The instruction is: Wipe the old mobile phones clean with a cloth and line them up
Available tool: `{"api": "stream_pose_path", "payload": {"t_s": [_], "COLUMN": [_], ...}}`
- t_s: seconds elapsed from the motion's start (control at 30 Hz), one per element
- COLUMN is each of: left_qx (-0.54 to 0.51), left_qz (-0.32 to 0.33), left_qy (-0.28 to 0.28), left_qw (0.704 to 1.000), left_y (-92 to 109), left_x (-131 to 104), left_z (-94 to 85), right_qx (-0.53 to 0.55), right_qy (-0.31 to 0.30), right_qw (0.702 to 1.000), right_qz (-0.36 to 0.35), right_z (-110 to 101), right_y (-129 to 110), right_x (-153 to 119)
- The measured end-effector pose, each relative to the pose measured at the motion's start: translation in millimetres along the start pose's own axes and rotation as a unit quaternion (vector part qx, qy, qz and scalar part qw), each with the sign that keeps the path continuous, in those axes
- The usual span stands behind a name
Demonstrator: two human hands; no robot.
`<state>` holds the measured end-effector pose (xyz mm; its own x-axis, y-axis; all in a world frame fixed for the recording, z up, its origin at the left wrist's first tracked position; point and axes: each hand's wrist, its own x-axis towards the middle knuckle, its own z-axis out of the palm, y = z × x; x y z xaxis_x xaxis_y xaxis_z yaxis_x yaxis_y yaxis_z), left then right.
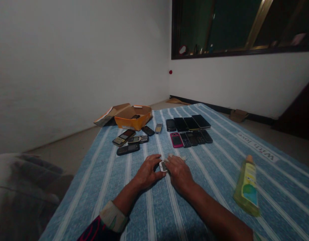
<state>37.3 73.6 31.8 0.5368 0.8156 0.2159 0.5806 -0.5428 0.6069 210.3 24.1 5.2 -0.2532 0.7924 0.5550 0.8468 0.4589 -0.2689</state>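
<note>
A small white phone (163, 166) lies at the middle of the striped blue cloth, between both hands. My left hand (149, 172) grips its left side, thumb below and fingers above. Over the phone's right part rests my right hand (178, 171), its fingers pressed on a pale crumpled cloth or tissue (182, 157) that is mostly hidden. Beyond the hands to the right, a pink phone (176, 140) heads a row of dark keypad phones (191, 138), with larger black phones (184, 124) behind. Several loose phones (128, 149) lie to the left.
An open orange box (134, 117) with a phone inside stands at the far left of the striped cloth (104, 187). A bottle of yellow-green liquid (247, 187) lies at the right. Grey fabric (26, 187) shows at the left edge.
</note>
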Motion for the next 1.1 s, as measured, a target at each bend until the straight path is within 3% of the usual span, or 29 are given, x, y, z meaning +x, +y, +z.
{"api": "stream_pose_path", "payload": {"t_s": [0.2,0.5,0.73,0.97,1.1], "left_qx": [0.003,0.003,-0.003,0.0,0.002], "left_qz": [0.002,-0.007,-0.006,-0.001,-0.004], "left_qy": [0.006,-0.007,-0.001,-0.008,-0.007], "left_qw": [1.0,1.0,1.0,1.0,1.0], "left_y": [1,3,1,5,5], "left_x": [1,0,0,0,0], "left_z": [1.0,-1.2,0.4,-1.5,-0.6], "right_qx": [0.008,-0.023,-0.022,-0.058,-0.06], "right_qy": [0.001,-0.024,-0.017,-0.02,-0.011], "right_qw": [0.999,0.997,1.0,0.995,0.997], "right_qz": [-0.042,0.066,0.004,0.073,0.041], "right_z": [1,-17,-12,-21,-17], "right_y": [-7,9,1,14,11], "right_x": [-2,0,-8,-1,-6]}}
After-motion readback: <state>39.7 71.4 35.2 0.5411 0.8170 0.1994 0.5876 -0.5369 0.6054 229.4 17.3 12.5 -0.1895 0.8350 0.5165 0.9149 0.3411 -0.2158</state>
